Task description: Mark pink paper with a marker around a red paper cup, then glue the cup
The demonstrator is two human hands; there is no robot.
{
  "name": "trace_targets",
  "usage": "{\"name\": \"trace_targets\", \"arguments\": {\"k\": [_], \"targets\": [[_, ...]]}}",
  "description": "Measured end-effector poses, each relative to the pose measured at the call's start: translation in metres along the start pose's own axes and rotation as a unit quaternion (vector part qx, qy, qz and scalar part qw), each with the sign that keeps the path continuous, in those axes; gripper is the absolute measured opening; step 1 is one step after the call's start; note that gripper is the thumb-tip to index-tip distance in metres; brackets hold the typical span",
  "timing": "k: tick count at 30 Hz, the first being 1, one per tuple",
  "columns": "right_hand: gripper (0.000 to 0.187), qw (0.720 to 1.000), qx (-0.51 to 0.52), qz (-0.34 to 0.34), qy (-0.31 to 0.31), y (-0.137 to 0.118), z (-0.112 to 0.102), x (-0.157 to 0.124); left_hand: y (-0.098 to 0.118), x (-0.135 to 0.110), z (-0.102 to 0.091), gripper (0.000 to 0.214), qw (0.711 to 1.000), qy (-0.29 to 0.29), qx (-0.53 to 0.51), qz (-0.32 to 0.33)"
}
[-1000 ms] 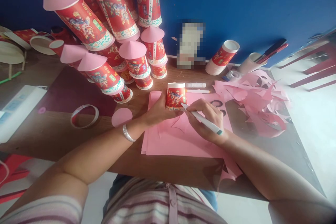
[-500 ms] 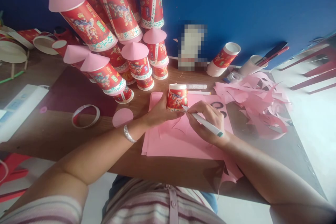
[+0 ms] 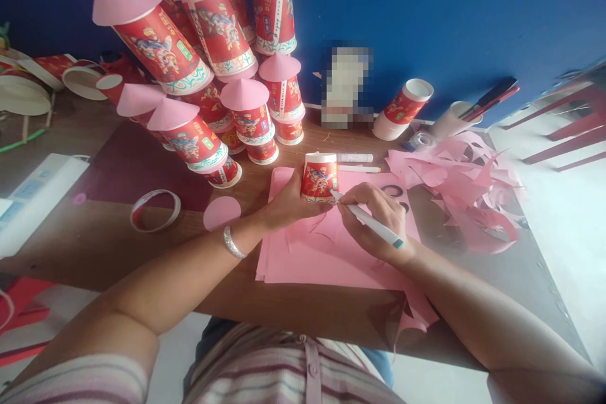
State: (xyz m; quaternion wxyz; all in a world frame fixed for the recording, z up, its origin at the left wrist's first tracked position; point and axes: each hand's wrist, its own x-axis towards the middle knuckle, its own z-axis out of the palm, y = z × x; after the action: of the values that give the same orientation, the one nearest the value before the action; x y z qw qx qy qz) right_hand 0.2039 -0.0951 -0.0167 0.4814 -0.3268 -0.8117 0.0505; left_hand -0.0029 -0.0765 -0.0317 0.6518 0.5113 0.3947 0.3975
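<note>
A red paper cup (image 3: 319, 178) with a printed figure and a white band near its lower edge is gripped in my left hand (image 3: 287, 201), whose fingers wrap round its left side and underneath. My right hand (image 3: 372, 218) is closed on a white marker (image 3: 374, 227) with a green end. The marker's tip meets the lower right of the cup, where coloured lines show on the band. Both hands are over a stack of pink paper sheets (image 3: 307, 259). Black scissor handles (image 3: 392, 190) show just beyond my right hand.
Paper-cup towers with pink cone tops (image 3: 269, 12) stand at the back left. Two more markers (image 3: 355, 157) lie behind the cup. Pink paper scraps (image 3: 478, 196), a tape roll (image 3: 423, 141) and a pen holder (image 3: 454, 120) are at the right. A paper ring (image 3: 155, 210) lies at the left.
The marker tip and my right hand have shifted very slightly to the right along the cup. My left hand keeps its hold, and the camera view has moved a little.
</note>
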Motion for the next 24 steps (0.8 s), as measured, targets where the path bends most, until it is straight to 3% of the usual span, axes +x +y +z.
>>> {"name": "trace_targets", "arguments": {"k": [12,24], "targets": [[0.017,1.000,0.000,-0.012,-0.012,0.0003,-0.0006,0.0025,-0.0016,0.0018,0.0005,0.079,1.000,0.005,0.010,0.009],[0.026,0.996,0.073,-0.042,-0.040,-0.0018,-0.0073,0.0012,-0.0060,0.0022,-0.0032,0.075,0.999,-0.006,-0.025,0.023]]}}
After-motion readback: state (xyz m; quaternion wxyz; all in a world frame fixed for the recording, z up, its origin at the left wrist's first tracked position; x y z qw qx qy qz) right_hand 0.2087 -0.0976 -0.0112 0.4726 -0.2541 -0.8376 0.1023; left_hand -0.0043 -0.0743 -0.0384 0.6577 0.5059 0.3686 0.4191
